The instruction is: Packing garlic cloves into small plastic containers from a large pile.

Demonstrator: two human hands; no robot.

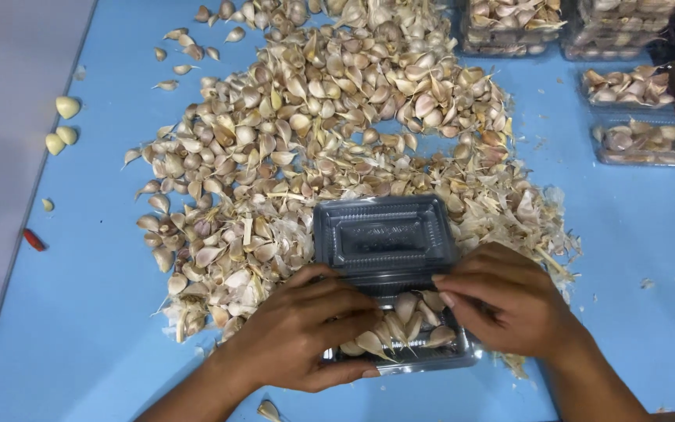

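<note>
At lower centre, the left hand (302,336) is cupping the clear clamshell box (388,273), its grip curled against the heaped garlic cloves (400,324). The right hand (505,301) is pinching the rim. Cloves may be jamming the hinged lid (384,234) or spilling onto the blue bench (80,312).
</note>
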